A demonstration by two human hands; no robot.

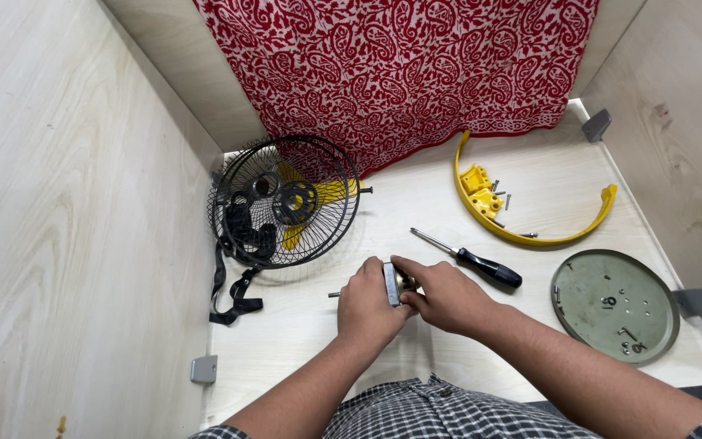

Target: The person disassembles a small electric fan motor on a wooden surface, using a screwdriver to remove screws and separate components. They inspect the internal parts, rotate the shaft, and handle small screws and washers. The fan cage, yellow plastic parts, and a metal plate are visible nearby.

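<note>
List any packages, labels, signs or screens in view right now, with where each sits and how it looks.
None in view: no package, label, sign or screen.
Closest is the round grey-green metal plate at the right of the table; it carries small dark marks and loose screws.
Both hands, left hand and right hand, hold a small metal part that shows no label.

Both hands cover most of a small metal part (396,284); only a grey face and a brassy bit show between them, so its shape cannot be told. The left hand (370,305) hides the inner end of a thin shaft (334,294) poking out beside it. Black parts and a yellow piece (318,195) sit behind the fan guard (286,200), blurred by its wires. Screws (497,193) on the yellow bracket (530,232) and bits on the round plate (615,305) are too small to identify. Both forearms run off the bottom edge.
</note>
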